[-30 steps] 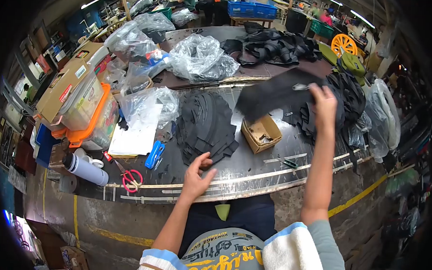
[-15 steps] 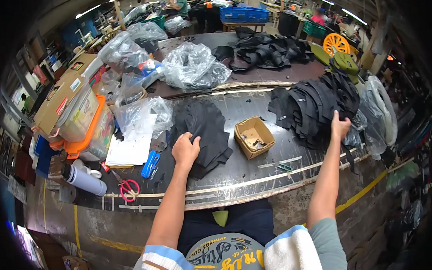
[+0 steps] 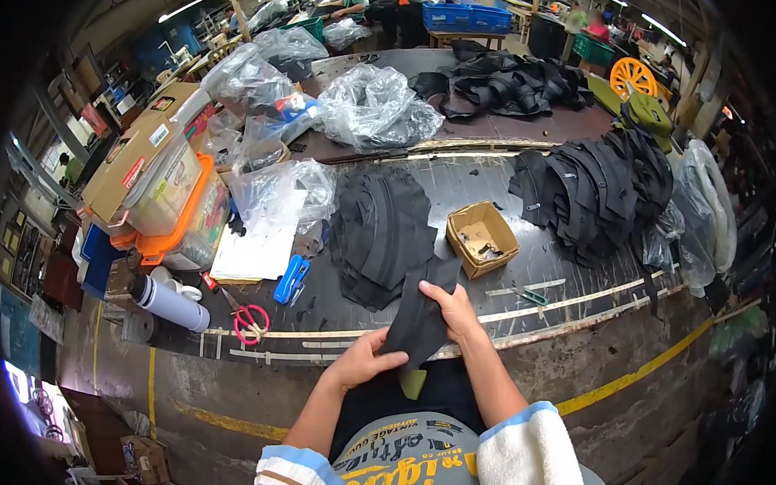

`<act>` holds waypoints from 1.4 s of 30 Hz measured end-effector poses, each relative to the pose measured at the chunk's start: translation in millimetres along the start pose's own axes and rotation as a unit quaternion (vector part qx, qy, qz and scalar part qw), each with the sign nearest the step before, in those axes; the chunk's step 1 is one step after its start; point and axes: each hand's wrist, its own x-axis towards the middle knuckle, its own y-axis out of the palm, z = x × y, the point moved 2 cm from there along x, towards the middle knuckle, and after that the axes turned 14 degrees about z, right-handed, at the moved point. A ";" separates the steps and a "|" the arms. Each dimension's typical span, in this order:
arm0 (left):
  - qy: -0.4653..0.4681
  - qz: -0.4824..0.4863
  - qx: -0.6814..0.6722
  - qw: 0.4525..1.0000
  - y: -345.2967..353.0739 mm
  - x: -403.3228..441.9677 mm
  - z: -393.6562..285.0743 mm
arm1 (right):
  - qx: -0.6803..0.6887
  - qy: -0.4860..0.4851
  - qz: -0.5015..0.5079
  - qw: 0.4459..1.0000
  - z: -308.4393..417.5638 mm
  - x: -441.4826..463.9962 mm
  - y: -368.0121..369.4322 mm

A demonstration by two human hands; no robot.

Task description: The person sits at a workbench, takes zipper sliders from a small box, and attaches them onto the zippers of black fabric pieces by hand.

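A: What is the left hand [image 3: 365, 361] doing?
B: It grasps the lower left edge of a black cloth piece [image 3: 421, 316], with the thumb on top.
A: And the right hand [image 3: 451, 310]?
B: That one is closed on the same piece, higher up along its right edge, thumb across the upper face.
A: So where is the piece exactly?
B: Between the two hands, at the near edge of the surface [image 3: 467, 181], in front of the person's body. It slants, with its top end toward the box.
A: Does it touch the black stack [image 3: 381, 234] behind it?
B: I can't tell; its upper end comes very near the stack's lower right corner.
A: What about that box [image 3: 484, 246]?
B: It is small, brown and open-topped, with small bits inside. It stands between the stack and a larger black pile [image 3: 582, 198] on the right.
A: And on the left?
B: A blue stapler [image 3: 293, 279] lies just beside the stack, near some white paper [image 3: 260, 238]. Pink-handled scissors [image 3: 250, 325] lie closer to the edge, and a pale bottle [image 3: 174, 306] lies beyond them.
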 end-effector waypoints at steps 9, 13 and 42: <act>0.138 -0.138 -0.031 0.980 -28.3 39.5 -34.8 | -0.184 0.046 0.147 0.971 -1.4 -50.9 34.2; 0.106 -0.159 0.105 0.976 -22.1 40.0 -46.1 | -0.252 0.017 0.133 0.958 2.6 -59.5 34.1; 0.112 -0.111 0.110 0.981 -33.7 42.1 66.5 | -0.766 -0.015 -0.045 0.641 120.3 71.3 -93.8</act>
